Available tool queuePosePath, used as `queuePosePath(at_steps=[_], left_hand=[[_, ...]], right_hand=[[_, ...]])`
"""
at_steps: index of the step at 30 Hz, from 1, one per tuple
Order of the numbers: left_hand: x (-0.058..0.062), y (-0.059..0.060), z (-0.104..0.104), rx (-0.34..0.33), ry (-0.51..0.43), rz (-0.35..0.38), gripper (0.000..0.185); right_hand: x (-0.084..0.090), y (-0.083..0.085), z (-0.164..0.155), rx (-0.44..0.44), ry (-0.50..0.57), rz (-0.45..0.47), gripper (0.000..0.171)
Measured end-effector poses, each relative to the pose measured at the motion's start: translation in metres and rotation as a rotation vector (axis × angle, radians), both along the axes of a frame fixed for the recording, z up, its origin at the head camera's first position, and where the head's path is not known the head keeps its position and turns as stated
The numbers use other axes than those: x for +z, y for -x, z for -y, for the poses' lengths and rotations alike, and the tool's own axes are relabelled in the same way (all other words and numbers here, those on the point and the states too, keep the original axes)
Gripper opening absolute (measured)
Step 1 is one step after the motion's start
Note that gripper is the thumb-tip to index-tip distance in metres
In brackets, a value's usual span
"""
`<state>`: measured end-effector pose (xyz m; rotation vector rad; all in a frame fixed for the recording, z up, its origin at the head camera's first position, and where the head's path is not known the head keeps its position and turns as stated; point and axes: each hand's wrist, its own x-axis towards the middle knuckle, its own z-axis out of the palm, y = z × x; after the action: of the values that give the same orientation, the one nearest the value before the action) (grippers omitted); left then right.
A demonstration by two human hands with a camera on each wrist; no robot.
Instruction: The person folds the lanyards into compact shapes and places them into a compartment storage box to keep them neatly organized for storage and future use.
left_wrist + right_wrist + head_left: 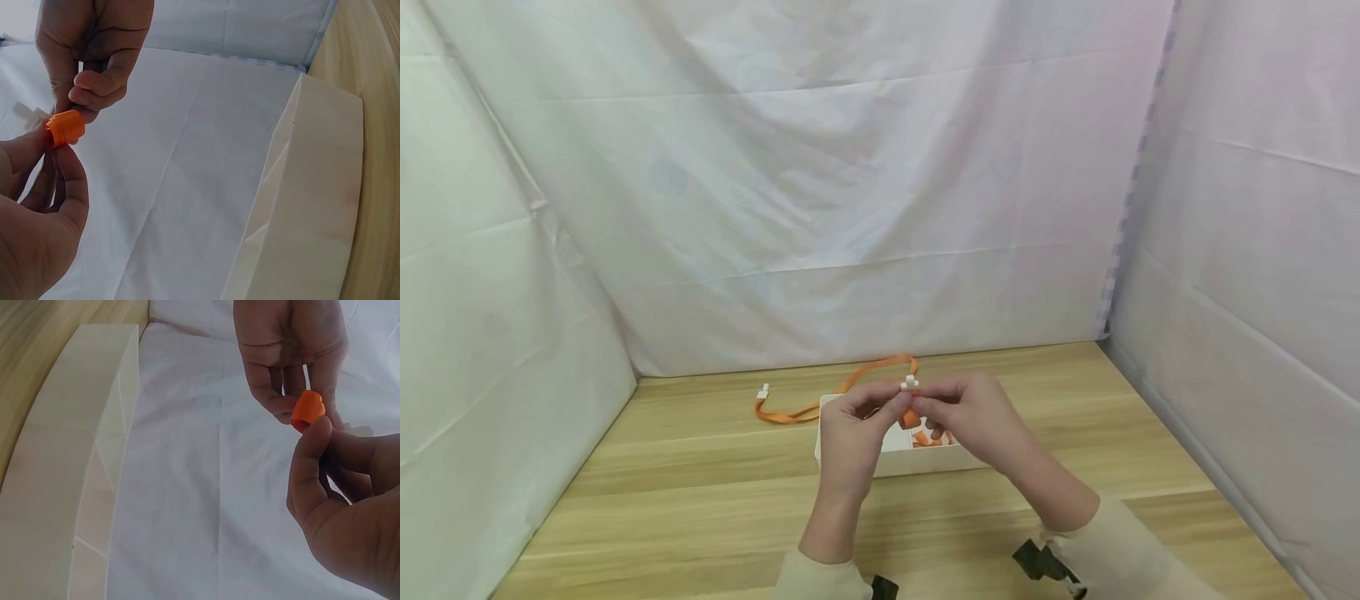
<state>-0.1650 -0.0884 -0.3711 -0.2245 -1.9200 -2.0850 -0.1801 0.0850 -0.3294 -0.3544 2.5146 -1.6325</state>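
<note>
Head view shows both hands meeting above a white box (891, 462) that sits on the wooden bench (700, 500). The left hand (853, 433) and the right hand (973, 421) pinch the same small thing between them: a rolled orange strap (910, 417) with a white clip (910, 383) standing up at its 12 o'clock side. Each grip is closed on that roll by thumb and fingertips; neither hand is loose.

In the left wrist view the orange roll (65, 128) sits at the left hand's thumb tip, with the right hand's fingers (94, 87) touching it from 1 o'clock. The right wrist view shows the same roll (308, 409), the left hand's fingers behind it and the right thumb below it at 6 o'clock.

More orange pieces (928, 439) lie inside the box, just under the hands. A second orange strap (842, 390), unrolled, lies on the bench at the box's 11 o'clock, with its own white clip (763, 390) at the far left end.

As a judgement, the step in hand looks like winding or tightening the strap into a compact coil. The next move would call for keeping the pinch firm so the coil does not spring open, then lowering it toward the box directly below.
</note>
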Motion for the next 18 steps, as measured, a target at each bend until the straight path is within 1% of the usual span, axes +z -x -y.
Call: queuePosePath(at_steps=[4,8,12,15,18], left_hand=[[0.001,0.001,0.001,-0.051,-0.031,0.030,0.012],[0.002,0.004,0.003,-0.078,-0.026,0.048,0.014],[0.003,0.009,0.007,-0.097,0.015,0.056,0.015],[0.003,0.013,0.012,-0.073,0.093,0.072,0.018],[-0.001,0.018,0.022,0.005,0.214,0.064,0.021]], right_hand=[[0.001,0.003,-0.004,0.041,0.056,0.051,0.021],[0.001,0.007,-0.008,0.076,0.115,0.106,0.023],[-0.001,0.013,-0.009,0.083,0.165,0.161,0.026],[-0.002,0.021,-0.008,0.086,0.186,0.185,0.029],[-0.005,0.030,-0.007,0.080,0.192,0.201,0.029]])
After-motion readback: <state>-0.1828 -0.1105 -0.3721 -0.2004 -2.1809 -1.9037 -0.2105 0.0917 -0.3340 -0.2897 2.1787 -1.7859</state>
